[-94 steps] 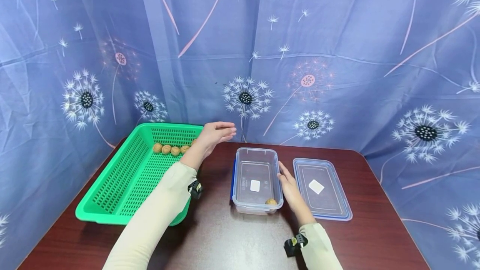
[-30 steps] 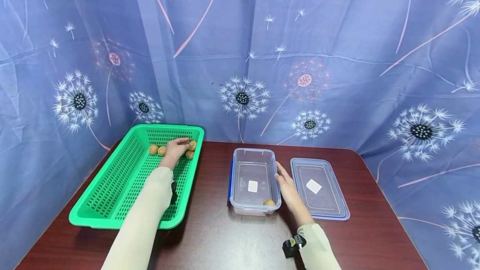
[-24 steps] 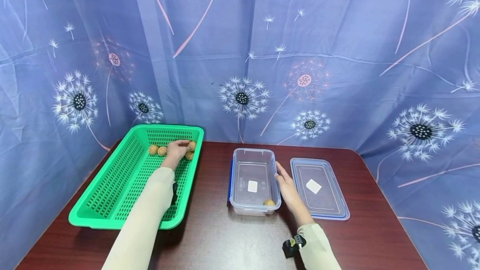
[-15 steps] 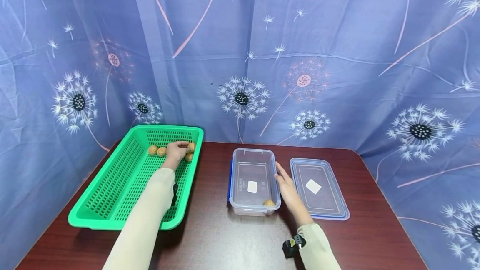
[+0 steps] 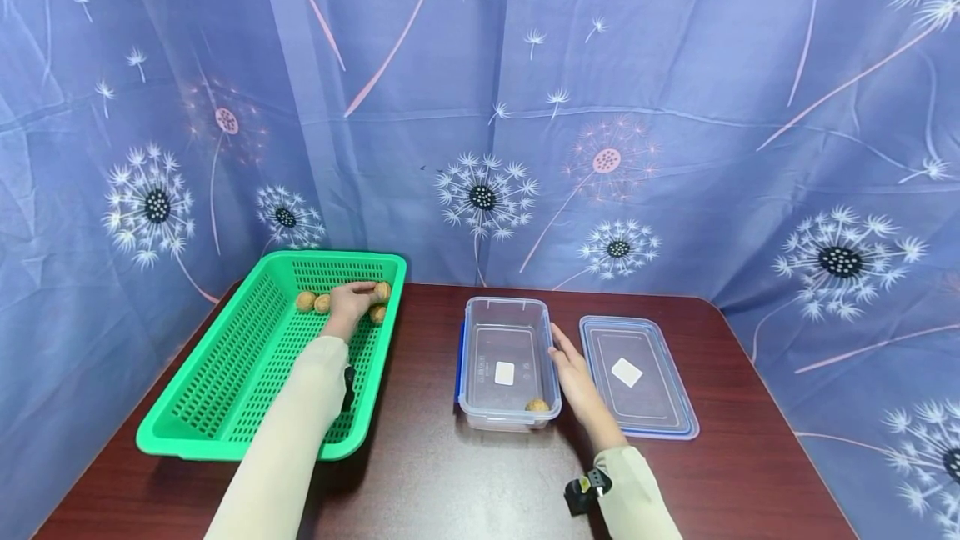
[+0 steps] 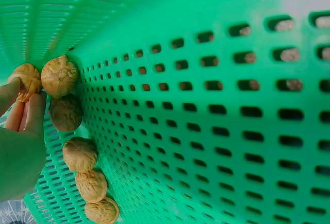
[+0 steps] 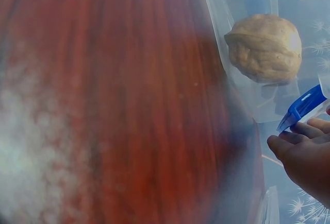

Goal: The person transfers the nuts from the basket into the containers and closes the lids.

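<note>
My left hand (image 5: 350,305) is inside the green basket (image 5: 247,447), near its back right corner. In the left wrist view, its thumb and fingers pinch a walnut (image 6: 27,80) low in the basket. Another walnut (image 6: 59,77) sits right beside that one, and several more line the basket wall. The head view has walnuts (image 5: 305,301) left of the hand, and two more at its fingertips. My right hand (image 5: 576,377) rests against the right side of a clear plastic box (image 5: 480,418), fingers extended near a blue clip (image 7: 304,105). One walnut (image 5: 537,406) lies in the box's near right corner.
A clear lid (image 5: 641,377) with a white label lies flat on the table (image 5: 420,473), right of the box. A blue clip flap (image 5: 460,361) hangs along the box's left side. Behind the table hangs a blue dandelion-print cloth (image 5: 420,190).
My left hand has moved from above the gap between basket and box down into the basket, onto a walnut. For the last second it has barely moved. The right hand stays at the box.
</note>
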Demonstrator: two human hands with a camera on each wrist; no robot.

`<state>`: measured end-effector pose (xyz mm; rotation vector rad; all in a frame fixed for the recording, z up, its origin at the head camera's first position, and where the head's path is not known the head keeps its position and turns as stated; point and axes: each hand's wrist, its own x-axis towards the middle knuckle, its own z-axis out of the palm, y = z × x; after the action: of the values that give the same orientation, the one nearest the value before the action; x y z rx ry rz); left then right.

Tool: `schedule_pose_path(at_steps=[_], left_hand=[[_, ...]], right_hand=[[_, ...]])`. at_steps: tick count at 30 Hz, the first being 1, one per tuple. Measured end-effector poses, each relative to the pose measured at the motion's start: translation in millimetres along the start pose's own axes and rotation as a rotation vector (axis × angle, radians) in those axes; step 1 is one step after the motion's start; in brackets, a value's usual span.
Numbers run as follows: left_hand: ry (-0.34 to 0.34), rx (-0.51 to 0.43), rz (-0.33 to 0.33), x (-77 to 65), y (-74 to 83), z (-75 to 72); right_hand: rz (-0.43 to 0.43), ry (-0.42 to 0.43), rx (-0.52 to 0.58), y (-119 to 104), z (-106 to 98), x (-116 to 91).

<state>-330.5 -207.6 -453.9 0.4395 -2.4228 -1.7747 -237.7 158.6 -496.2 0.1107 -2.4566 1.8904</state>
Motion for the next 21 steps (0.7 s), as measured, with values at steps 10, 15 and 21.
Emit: schedule_pose_path(at_steps=[10, 15, 21], left_hand=[[-0.029, -0.133, -0.061, -3.8, 11.4, -9.5], [-0.016, -0.163, -0.076, -3.1, 16.9, -12.8], [-0.051, -0.243, -0.087, -4.5, 22.2, -19.6]], right_hand=[[-0.014, 0.004, 0.002, -0.1, -0.1, -0.2], [-0.01, -0.006, 0.012, -10.8, -0.7, -3.9], [-0.016, 0.005, 0.004, -0.2, 0.4, 0.1]])
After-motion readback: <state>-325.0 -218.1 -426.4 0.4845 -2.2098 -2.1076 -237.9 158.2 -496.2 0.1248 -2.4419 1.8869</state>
